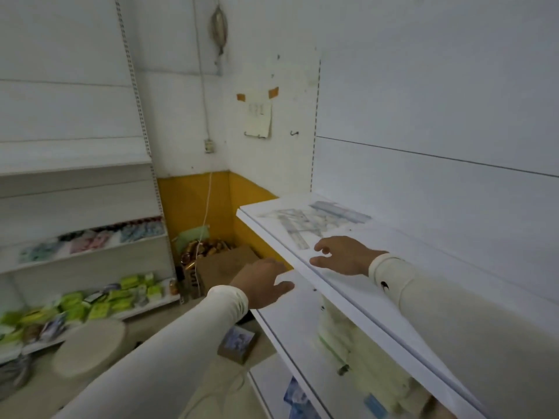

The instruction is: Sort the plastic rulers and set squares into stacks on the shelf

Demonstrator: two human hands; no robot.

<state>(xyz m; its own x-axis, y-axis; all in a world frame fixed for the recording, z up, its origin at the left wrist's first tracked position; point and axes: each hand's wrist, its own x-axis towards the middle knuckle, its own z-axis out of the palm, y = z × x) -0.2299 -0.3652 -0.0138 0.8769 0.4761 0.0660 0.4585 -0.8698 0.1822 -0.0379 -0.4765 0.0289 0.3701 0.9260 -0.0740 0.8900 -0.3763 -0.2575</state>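
— Grips? 
— Right hand [338,257] hovered over the shelf [393,267], fingers loosely curled, holding nothing. Left hand [260,282] was relaxed, empty, off the shelf's near edge.
— Rulers and set squares [305,223]? 
— Scattered just beyond the right hand.

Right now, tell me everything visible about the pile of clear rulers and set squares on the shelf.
The rulers and set squares are clear plastic with faint bluish printed scales, lying flat in a loose, overlapping jumble near the far left end of the white shelf. A bluer strip lies at the back. Neither hand touches them; the right hand hovers at the pile's near edge.
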